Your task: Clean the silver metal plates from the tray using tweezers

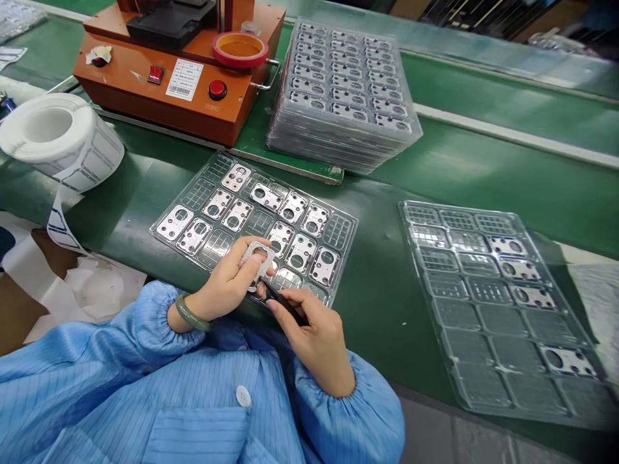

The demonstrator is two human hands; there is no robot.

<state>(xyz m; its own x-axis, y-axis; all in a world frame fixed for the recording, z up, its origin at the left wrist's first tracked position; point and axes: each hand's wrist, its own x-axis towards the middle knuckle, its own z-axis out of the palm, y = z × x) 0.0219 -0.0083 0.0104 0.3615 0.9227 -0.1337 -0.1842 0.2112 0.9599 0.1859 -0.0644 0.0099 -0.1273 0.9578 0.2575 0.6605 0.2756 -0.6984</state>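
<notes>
In my left hand (pixel 223 283) is a small silver metal plate (pixel 265 252) with a large opening, pinched between thumb and fingers. My right hand (pixel 316 332) is closed around a slim black tool (pixel 286 301). The tool's front end meets the plate's lower edge; its tip is too small to make out. Beneath both hands lies a clear plastic tray (pixel 215 250) with similar plates in many of its pockets, some of them turned at different angles. My hands hide the tray's near edge.
A second clear tray (pixel 510 325) on the right holds several plates. At the back stand a tall stack of filled trays (pixel 338 138) and an orange machine (pixel 159 106) with a red tape roll (pixel 240 50) on it. A label roll (pixel 91 154) sits at left.
</notes>
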